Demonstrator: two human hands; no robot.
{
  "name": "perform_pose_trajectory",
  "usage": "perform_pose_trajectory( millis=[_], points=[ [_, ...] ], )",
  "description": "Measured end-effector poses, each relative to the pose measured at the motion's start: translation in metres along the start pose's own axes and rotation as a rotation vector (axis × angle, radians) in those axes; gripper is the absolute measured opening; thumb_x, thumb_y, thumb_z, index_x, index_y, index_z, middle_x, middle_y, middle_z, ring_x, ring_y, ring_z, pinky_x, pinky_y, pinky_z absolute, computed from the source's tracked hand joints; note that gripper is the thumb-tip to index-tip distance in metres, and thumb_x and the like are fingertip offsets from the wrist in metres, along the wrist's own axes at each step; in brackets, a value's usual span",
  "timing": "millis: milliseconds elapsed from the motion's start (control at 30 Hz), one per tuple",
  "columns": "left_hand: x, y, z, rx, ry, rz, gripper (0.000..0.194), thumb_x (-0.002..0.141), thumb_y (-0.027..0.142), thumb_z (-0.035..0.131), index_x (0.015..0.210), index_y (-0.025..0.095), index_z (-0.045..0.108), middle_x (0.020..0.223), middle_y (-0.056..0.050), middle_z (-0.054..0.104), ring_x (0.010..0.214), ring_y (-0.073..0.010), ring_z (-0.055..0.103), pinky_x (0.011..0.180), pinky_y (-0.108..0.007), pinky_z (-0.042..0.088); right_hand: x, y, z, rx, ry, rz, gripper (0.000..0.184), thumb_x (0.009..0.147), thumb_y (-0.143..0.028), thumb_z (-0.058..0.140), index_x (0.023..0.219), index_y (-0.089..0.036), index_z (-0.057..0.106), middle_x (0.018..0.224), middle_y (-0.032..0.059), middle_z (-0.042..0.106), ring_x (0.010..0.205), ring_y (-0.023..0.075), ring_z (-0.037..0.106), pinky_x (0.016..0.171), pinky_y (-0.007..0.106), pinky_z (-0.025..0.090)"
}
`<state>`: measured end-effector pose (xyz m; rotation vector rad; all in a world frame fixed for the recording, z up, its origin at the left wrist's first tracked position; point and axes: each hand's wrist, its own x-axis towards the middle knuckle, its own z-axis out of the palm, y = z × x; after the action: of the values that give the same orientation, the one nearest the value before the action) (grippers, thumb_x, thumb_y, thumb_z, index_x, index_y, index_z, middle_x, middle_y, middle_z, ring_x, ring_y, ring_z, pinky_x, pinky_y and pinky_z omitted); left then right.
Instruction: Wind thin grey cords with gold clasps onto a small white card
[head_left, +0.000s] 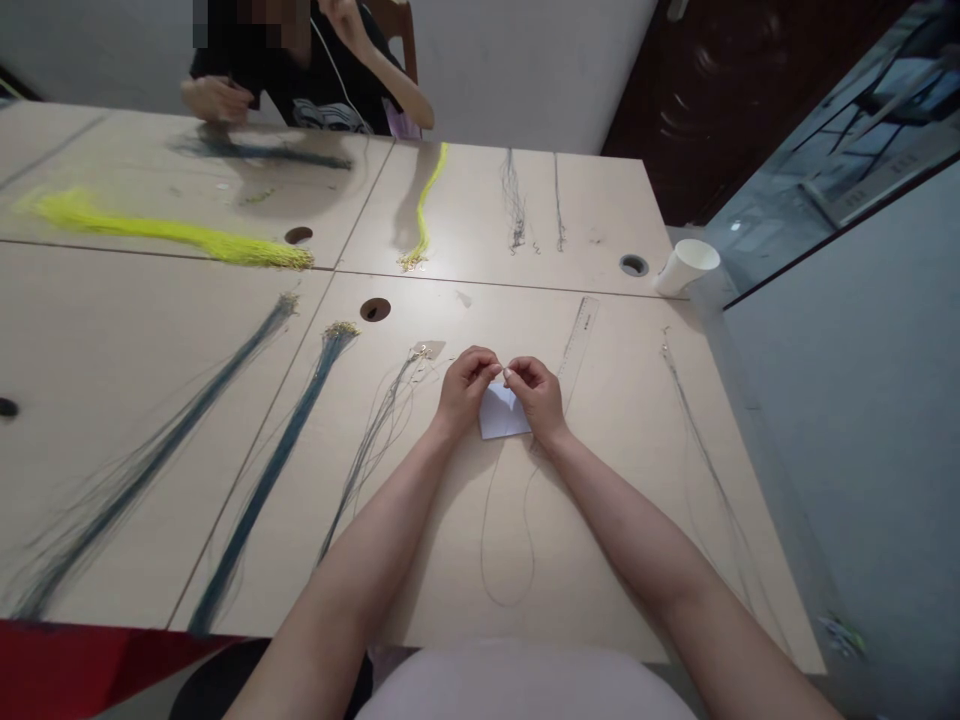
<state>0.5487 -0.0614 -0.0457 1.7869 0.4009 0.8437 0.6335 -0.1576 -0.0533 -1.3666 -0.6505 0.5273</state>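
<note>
My left hand (470,388) and my right hand (535,392) meet over the table, thumbs and forefingers pinched close together. A thin dark cord (534,545) runs down from them and lies in a long loop on the tabletop towards me. Its ends are hidden in my fingertips, too small to make out. Just below the hands lies a small white paper card (504,415). A clear ruler (579,335) sits beyond my right hand, partly covered by it. Left of my left hand is a loose bunch of grey-green cords (375,425) with small gold-coloured clasps.
Thicker bundles of dark teal cords (289,455) lie to the left; a few thin cords (694,425) lie to the right. Yellow cords (225,245) spread across the far side, where another person (322,90) sits. A white cup (686,268) stands at the right edge.
</note>
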Motion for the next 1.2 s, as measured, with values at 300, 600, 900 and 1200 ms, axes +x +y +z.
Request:
perform_pose_trajectory(
  millis=[300, 600, 900, 1200],
  points=[
    [0.0004, -0.0025, -0.0001, -0.017, 0.022, -0.033, 0.018, 0.078, 0.034, 0.057, 0.071, 0.017, 0.055, 0.075, -0.002, 0.054, 0.073, -0.0129, 0.05, 0.07, -0.027, 0.04, -0.0009, -0.0008, 0.0015, -0.017, 0.022, -0.008, 0.015, 0.072, -0.032, 0.059, 0.074, -0.018, 0.054, 0.068, -0.0017, 0.053, 0.062, 0.0106, 0.049, 0.061, 0.025, 0.041],
    [0.0009, -0.0009, -0.0001, -0.003, 0.013, -0.032, 0.019, 0.077, 0.035, 0.058, 0.07, 0.017, 0.055, 0.075, -0.002, 0.054, 0.073, -0.0133, 0.05, 0.07, -0.028, 0.04, -0.0004, 0.0001, 0.0018, -0.023, 0.022, 0.005, 0.014, 0.071, -0.031, 0.059, 0.073, -0.018, 0.053, 0.067, -0.002, 0.052, 0.061, 0.0106, 0.049, 0.061, 0.025, 0.042],
    [0.0005, -0.0011, -0.0005, -0.002, 0.005, -0.033, 0.019, 0.078, 0.035, 0.057, 0.07, 0.017, 0.055, 0.075, -0.002, 0.054, 0.073, -0.0137, 0.05, 0.07, -0.028, 0.04, -0.0001, 0.0035, 0.001, -0.015, 0.022, 0.013, 0.017, 0.071, -0.034, 0.059, 0.073, -0.018, 0.054, 0.068, -0.0013, 0.054, 0.062, 0.0111, 0.051, 0.062, 0.026, 0.045],
    [0.0001, -0.0007, -0.0004, -0.005, 0.018, -0.013, 0.017, 0.079, 0.032, 0.057, 0.07, 0.018, 0.055, 0.075, -0.002, 0.054, 0.073, -0.0131, 0.05, 0.07, -0.027, 0.04, 0.0007, 0.0044, 0.0013, -0.017, 0.023, 0.023, 0.016, 0.071, -0.033, 0.06, 0.074, -0.018, 0.055, 0.067, -0.0016, 0.053, 0.06, 0.0106, 0.051, 0.061, 0.026, 0.044]
  ],
)
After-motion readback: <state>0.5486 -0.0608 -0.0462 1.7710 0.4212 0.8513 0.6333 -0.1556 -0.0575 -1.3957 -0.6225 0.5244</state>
